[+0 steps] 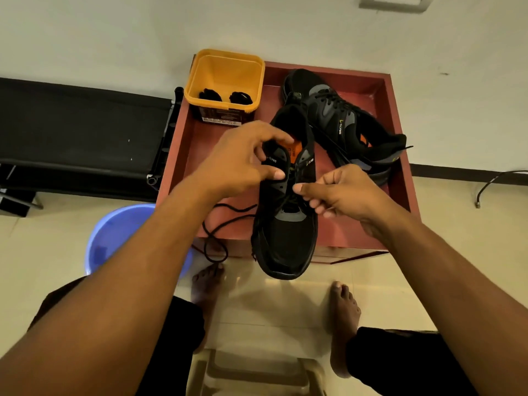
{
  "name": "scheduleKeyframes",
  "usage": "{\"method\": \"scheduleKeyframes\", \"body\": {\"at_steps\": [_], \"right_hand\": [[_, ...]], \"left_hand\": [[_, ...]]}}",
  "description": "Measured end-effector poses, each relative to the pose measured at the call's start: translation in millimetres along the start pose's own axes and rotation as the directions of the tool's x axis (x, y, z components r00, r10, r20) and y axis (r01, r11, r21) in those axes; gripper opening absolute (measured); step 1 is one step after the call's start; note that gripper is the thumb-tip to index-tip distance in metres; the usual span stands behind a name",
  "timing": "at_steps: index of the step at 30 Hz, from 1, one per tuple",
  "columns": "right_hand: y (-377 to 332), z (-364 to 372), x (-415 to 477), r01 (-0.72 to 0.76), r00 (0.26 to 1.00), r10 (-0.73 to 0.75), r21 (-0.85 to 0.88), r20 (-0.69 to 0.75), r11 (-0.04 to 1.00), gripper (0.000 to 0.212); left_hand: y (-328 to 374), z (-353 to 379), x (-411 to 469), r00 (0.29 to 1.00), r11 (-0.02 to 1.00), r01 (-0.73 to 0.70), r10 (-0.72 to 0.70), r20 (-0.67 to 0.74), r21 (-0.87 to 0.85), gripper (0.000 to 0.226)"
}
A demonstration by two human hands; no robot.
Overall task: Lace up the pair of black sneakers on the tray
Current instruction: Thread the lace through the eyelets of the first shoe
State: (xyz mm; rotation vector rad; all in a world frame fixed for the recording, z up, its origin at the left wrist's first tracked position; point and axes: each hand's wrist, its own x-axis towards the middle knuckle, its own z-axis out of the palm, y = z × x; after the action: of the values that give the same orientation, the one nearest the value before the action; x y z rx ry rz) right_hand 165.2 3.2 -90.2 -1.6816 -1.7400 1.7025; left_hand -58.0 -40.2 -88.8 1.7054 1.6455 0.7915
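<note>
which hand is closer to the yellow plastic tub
Left. The left hand is just in front of the yellow plastic tub; the right hand is farther, nearer the person and to the tub's right.

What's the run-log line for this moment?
stage: lacing near sneaker | left hand: grips its collar | right hand: pinches lace at eyelets | far sneaker: lies on tray

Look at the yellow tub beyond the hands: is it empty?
No, two small black bundles lie side by side on the bottom of the yellow tub.
</note>
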Motion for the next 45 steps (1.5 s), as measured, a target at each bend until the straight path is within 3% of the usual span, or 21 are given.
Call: {"method": "scheduleKeyframes", "body": {"at_steps": [2,6,9,13,20,24,28,33,38,42,45], "right_hand": [[0,2,0,0.001,1.000,-0.001,0.015,-0.003,1.000,0.028],[0,1,-4,0.046,0.999,-0.046,0.042,0.011,0.998,0.013],[3,-2,-9,0.059,0.997,-0.062,0.059,0.043,0.996,0.016],[8,-2,-8,0.048,0.998,-0.045,0.089,-0.036,0.995,0.024],[8,-10,-8,0.017,0.998,-0.010,0.119,-0.057,0.993,0.012],[9,-4,-6,0.116,0.988,-0.104,0.104,-0.113,0.988,0.010],[9,-20,-3,0.128,0.973,-0.099,0.131,-0.210,0.983,0.018],[10,-7,-4,0.210,0.973,-0.199,0.090,-0.121,0.973,0.009],[11,-25,0,0.286,0.922,-0.265,0.034,-0.282,0.958,0.007],[12,-13,0,0.282,0.954,-0.276,0.039,-0.116,0.959,0.010],[12,-14,1,0.320,0.935,-0.314,0.014,-0.167,0.947,0.009]], "left_hand": [[-1,10,4,0.999,1.000,-0.030,0.030,0.032,0.001,0.055],[-3,16,10,0.999,1.000,-0.006,0.007,-0.047,0.025,0.047],[-4,16,11,0.998,1.000,0.012,-0.012,-0.066,0.001,0.045],[-4,14,15,0.999,0.997,0.044,-0.046,-0.016,-0.070,0.044],[-5,15,15,0.999,0.997,0.036,-0.038,-0.018,-0.074,0.032],[-6,15,18,0.999,0.995,0.044,-0.045,-0.005,-0.087,0.040],[-8,14,19,0.999,0.994,0.049,-0.049,0.005,-0.100,0.040],[-7,15,19,0.999,0.990,0.041,-0.042,-0.001,-0.133,0.041],[-7,14,18,0.999,0.989,0.041,-0.042,-0.002,-0.141,0.041],[-8,15,19,0.999,0.989,0.033,-0.033,0.000,-0.141,0.040],[-8,15,19,0.999,0.989,0.039,-0.039,0.000,-0.143,0.038]]}}
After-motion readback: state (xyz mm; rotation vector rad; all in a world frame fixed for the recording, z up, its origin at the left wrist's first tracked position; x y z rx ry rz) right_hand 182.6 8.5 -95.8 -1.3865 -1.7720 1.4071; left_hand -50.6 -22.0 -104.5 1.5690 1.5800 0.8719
